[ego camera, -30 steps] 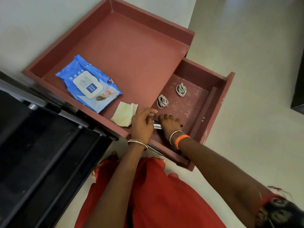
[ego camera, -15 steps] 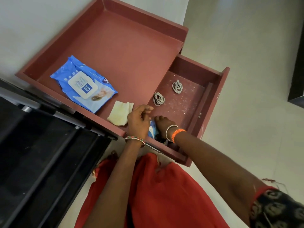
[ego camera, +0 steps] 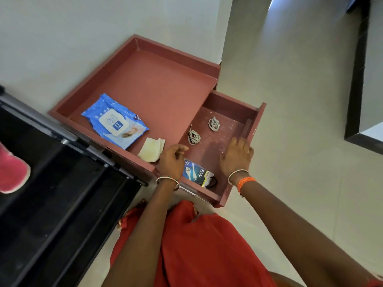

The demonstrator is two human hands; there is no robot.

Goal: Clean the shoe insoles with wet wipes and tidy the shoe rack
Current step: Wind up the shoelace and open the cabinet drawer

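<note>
While the drawer stands pulled out for tidying, both hands hover over it holding nothing: left hand loosely curled, right hand spread flat near the packet.

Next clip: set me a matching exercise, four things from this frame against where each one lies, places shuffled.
Things:
1. wet wipes pack
2. used wipe
3. cable packet
4. pink shoe

Places:
A. near end of the open drawer
B. on the black rack
C. cabinet top, far left
D. cabinet top, beside the left hand

Pairs: 1-C, 2-D, 3-A, 4-B
</note>
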